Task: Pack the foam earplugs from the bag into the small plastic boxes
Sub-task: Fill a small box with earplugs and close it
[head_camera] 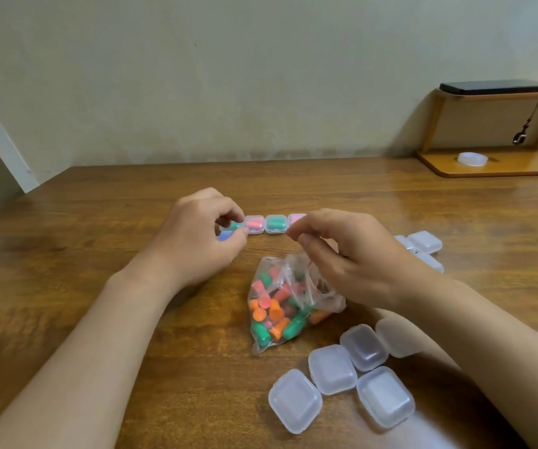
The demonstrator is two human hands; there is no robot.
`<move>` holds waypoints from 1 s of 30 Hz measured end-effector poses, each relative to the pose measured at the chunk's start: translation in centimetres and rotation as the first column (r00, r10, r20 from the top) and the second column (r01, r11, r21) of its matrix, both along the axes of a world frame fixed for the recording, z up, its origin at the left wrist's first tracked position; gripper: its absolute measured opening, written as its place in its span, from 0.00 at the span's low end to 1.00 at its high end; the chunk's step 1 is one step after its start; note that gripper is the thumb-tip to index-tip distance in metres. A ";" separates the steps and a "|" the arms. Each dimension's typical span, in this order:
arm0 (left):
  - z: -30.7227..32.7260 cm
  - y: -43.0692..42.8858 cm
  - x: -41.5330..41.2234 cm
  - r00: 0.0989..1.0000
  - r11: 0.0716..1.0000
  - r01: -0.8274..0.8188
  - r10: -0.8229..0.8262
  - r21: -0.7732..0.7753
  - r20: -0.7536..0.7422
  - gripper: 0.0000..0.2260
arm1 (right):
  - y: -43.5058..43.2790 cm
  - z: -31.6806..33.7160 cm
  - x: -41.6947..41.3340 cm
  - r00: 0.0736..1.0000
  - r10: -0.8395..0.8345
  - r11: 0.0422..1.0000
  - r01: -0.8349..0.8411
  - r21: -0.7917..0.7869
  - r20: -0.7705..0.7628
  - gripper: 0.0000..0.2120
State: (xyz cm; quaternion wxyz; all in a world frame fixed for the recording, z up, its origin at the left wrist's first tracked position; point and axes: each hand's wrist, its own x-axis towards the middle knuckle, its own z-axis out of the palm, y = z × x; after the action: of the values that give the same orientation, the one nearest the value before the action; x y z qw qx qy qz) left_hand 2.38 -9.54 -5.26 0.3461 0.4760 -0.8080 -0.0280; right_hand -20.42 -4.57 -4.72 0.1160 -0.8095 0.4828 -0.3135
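Observation:
A clear plastic bag (282, 307) of orange, green and red foam earplugs lies in the middle of the wooden table (99, 270). A row of filled small boxes stands behind it: one with red plugs (254, 223), one with green (275, 223), one with pink (296, 218). My left hand (196, 241) pinches a small box holding green plugs (232, 225) at the row's left end; something blue shows just under it. My right hand (348, 257) hovers over the bag's mouth with fingers curled, holding nothing that I can see.
Several empty clear boxes (342, 377) lie closed at the front right. More empty boxes (423, 246) sit to the right behind my right hand. A wooden shelf (494, 160) at the back right carries a black phone (494, 87) and a white tape roll (471, 158).

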 end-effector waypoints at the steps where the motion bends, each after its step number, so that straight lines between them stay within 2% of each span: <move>1: -0.1 0.3 -0.7 0.999 0.998 0.041 -0.042 -0.058 -0.024 0.02 | -0.1 0.2 -0.2 1.000 -0.023 1.000 0.023 -0.012 -0.009 0.11; 3: -0.4 0.8 -2.4 0.990 0.987 0.103 -0.114 -0.122 -0.085 0.04 | -0.3 0.6 -0.9 0.996 -0.085 0.995 0.084 -0.056 -0.027 0.10; 6: -0.7 1.7 -4.5 0.968 0.977 0.186 -0.200 -0.101 -0.155 0.09 | -0.4 1.4 -2.1 0.977 -0.196 0.980 0.192 -0.053 -0.083 0.11; 10: -1.1 2.2 -6.0 0.950 0.956 0.280 -0.289 -0.084 -0.120 0.11 | -0.7 2.1 -3.5 0.927 -0.334 0.942 0.333 -0.034 -0.174 0.12; 14: -1.4 2.3 -6.5 0.945 0.949 0.310 -0.315 -0.062 -0.086 0.13 | -1.2 2.0 -4.7 0.858 -0.427 0.887 0.459 0.053 -0.286 0.15; 17: -1.5 2.4 -6.6 0.944 0.947 0.317 -0.320 -0.058 -0.077 0.13 | -1.3 1.9 -5.3 0.866 -0.369 0.901 0.423 0.099 -0.338 0.15; 22: -1.5 2.4 -6.6 0.946 0.949 0.313 -0.315 -0.035 -0.078 0.13 | -1.0 1.6 -5.0 0.934 -0.170 0.949 0.241 0.203 -0.315 0.13; 30: -1.6 2.4 -6.4 0.947 0.951 0.306 -0.309 -0.042 -0.091 0.13 | -0.6 1.6 -4.2 0.963 -0.035 0.948 0.116 0.296 -0.267 0.28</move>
State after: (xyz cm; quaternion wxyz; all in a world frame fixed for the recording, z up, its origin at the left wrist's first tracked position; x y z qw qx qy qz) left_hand -3.97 -7.12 -6.82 0.3825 0.3376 -0.8550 -0.0935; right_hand -24.60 -5.12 -3.10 0.1650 -0.7960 0.5676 -0.1302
